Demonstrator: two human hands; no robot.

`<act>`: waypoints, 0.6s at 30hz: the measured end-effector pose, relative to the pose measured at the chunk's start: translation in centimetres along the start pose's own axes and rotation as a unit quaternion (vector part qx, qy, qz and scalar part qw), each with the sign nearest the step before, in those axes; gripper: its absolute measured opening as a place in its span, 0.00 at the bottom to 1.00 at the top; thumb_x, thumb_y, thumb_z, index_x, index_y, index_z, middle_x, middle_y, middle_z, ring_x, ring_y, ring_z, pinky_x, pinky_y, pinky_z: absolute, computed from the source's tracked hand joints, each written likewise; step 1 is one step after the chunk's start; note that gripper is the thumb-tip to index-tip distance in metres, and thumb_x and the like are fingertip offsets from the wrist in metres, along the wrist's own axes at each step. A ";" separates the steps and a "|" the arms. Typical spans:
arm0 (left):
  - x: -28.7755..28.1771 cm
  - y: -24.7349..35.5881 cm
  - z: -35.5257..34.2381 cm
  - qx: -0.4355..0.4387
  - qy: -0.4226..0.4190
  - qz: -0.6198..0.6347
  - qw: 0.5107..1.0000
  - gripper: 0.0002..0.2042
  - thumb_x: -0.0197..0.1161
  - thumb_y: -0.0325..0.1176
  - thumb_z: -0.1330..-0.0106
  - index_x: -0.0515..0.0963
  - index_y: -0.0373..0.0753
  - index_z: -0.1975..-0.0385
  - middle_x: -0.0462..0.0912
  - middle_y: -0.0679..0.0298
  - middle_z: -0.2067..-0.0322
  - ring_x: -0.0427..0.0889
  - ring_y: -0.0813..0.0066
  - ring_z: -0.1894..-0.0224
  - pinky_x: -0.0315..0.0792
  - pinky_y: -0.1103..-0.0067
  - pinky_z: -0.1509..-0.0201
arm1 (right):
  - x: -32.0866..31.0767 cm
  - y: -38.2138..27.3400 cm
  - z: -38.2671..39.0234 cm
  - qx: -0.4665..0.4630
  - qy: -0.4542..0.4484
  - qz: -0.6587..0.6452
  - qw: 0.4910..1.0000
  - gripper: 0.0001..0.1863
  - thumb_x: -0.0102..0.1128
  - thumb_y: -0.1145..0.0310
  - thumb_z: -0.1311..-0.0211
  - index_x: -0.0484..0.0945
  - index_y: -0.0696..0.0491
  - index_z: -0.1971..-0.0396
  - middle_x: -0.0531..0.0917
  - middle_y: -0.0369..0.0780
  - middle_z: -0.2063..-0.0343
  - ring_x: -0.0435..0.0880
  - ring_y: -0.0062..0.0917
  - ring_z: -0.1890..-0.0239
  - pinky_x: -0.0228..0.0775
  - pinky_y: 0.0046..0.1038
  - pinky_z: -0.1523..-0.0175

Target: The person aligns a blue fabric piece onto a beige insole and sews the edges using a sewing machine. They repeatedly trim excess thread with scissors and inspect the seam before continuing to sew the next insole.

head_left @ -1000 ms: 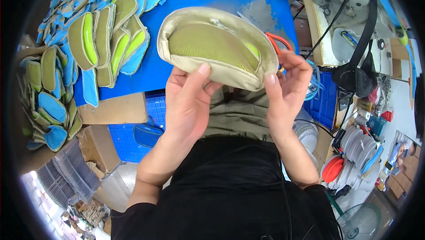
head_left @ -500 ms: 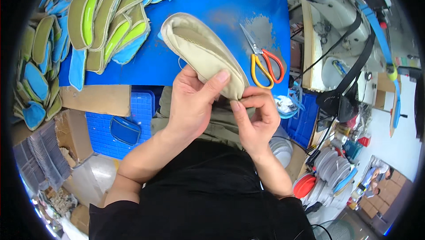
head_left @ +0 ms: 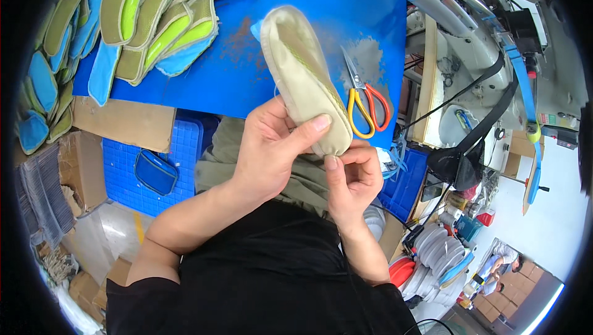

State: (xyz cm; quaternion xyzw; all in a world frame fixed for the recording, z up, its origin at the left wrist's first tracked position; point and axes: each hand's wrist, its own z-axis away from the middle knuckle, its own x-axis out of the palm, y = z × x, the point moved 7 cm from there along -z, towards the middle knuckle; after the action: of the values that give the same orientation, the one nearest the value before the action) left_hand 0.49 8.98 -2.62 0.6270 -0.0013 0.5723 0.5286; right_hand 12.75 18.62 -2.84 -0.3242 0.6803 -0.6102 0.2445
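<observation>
A beige sewn fabric pouch (head_left: 302,91) with an olive mesh lining is held up over the table's near edge, its curved opening facing up. My left hand (head_left: 265,143) grips its side, thumb pressed flat on the beige cloth. At the pouch's lower right end, my right hand (head_left: 353,180) pinches the gathered tip between thumb and bent fingers. Whatever else lies between those fingertips is too small to see. Scissors (head_left: 364,100) with one yellow and one red-orange handle lie just right of the pouch, blades pointing away.
On the blue table (head_left: 228,82), a heap of blue, green and olive fabric pieces (head_left: 154,32) covers the left side. A sewing machine (head_left: 469,45) stands to the right. Below the table are a blue crate (head_left: 126,168) and a cardboard box (head_left: 83,168); stacked plastic discs (head_left: 441,251) sit lower right.
The pouch has turned more upright, its far end swinging right, and its lower end is slightly lower. Both hands keep their hold. The whole view has shifted a little.
</observation>
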 end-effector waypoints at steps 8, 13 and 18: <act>0.2 0.4 0.3 0.006 0.001 -0.005 1.000 0.11 0.66 0.26 0.29 0.81 0.33 0.50 0.88 0.62 0.58 0.86 0.79 0.57 0.79 0.79 0.53 | 0.2 -0.2 0.2 -0.001 -0.005 -0.003 1.000 0.08 0.68 0.81 0.37 0.76 0.58 0.65 0.83 0.42 0.57 0.79 0.21 0.54 0.69 0.24 0.44; 0.4 0.5 0.5 0.010 0.007 -0.008 1.000 0.11 0.66 0.27 0.29 0.80 0.33 0.50 0.88 0.62 0.58 0.86 0.79 0.57 0.80 0.79 0.53 | 0.1 -0.1 0.4 -0.024 -0.006 0.004 1.000 0.13 0.70 0.81 0.39 0.75 0.58 0.59 0.81 0.41 0.57 0.78 0.20 0.57 0.70 0.23 0.46; 0.8 0.7 0.7 0.003 0.005 -0.008 1.000 0.11 0.66 0.27 0.28 0.80 0.32 0.49 0.88 0.61 0.58 0.87 0.77 0.58 0.83 0.78 0.56 | 0.8 -2.0 0.1 -0.115 0.024 0.082 0.990 0.28 0.75 0.81 0.46 0.71 0.58 0.46 0.80 0.39 0.58 0.77 0.20 0.61 0.71 0.24 0.53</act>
State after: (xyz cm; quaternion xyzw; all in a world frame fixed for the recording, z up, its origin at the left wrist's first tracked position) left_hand 0.81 8.68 -1.47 0.6257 0.0084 0.5715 0.5309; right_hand 12.55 17.85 -0.87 -0.2782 0.7759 -0.5137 0.2382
